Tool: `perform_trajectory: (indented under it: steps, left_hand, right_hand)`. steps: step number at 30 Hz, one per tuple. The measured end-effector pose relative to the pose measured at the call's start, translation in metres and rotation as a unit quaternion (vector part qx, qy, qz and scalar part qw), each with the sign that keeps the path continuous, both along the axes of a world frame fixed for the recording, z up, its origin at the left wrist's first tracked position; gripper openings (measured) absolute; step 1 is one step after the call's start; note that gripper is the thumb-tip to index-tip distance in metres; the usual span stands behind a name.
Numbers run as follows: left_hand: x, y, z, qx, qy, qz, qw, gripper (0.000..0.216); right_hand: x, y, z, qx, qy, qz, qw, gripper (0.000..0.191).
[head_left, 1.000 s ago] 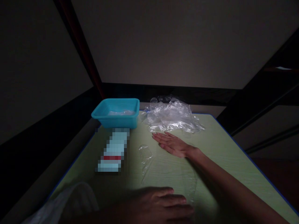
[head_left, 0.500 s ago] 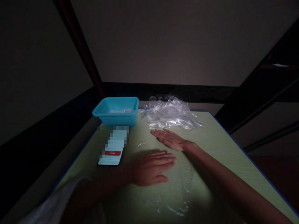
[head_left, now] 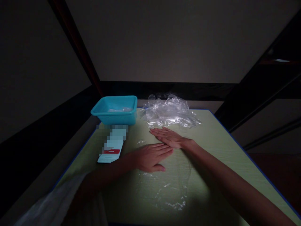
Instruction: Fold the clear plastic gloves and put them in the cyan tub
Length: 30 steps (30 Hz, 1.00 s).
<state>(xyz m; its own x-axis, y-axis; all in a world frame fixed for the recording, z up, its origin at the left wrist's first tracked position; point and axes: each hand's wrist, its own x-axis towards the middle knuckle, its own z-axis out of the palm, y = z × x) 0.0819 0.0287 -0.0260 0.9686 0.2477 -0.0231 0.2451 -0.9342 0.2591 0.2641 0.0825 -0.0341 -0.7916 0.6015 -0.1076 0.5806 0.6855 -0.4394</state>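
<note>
A clear, thin plastic glove or bag (head_left: 164, 185) is spread flat on the table, wrinkled at its near end; its exact kind is hard to make out. My left hand (head_left: 154, 157) lies flat on its upper part, fingers stretched to the right and thumb apart. Just beyond it, my right hand (head_left: 168, 137) rests palm down with straight fingers pointing left. The left fingertips meet the right hand near its palm edge. Neither hand grips anything.
A heap of crumpled clear plastic (head_left: 170, 111) lies at the table's back. To its left stands a turquoise basin (head_left: 117, 119) with clear plastic inside. A lit phone (head_left: 115, 144) lies before the basin. The pale green table (head_left: 218, 150) has a blue edge.
My left hand has moved away from me across the plastic and now touches my right hand. The right hand stays nearly in place. The view has shifted slightly.
</note>
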Motion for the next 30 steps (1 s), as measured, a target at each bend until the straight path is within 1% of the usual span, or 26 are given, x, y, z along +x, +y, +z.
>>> perform_trajectory:
  steps: [9, 14, 18, 22, 30]
  left_hand:
    - [-0.005, -0.018, 0.002, -0.037, -0.021, -0.011, 0.999, 0.074]
    - [-0.008, -0.031, 0.004, -0.046, -0.029, -0.022, 0.998, 0.071]
    - [-0.010, -0.043, 0.004, -0.047, -0.035, -0.026, 0.998, 0.070]
    - [-0.013, -0.053, 0.005, -0.049, -0.036, -0.031, 0.998, 0.068]
    - [-0.018, -0.070, 0.015, -0.031, -0.034, -0.046, 0.998, 0.065]
  right_hand:
    - [-0.001, -0.003, 0.005, 0.012, -0.014, 0.000, 1.000, 0.055]
    - [-0.001, -0.003, 0.004, 0.019, -0.008, 0.002, 1.000, 0.052]
    - [0.000, -0.003, 0.003, 0.019, 0.004, -0.001, 1.000, 0.052]
    - [0.000, -0.003, 0.003, 0.017, -0.004, -0.004, 1.000, 0.059]
    - [0.000, -0.003, 0.002, 0.019, 0.007, -0.009, 1.000, 0.060]
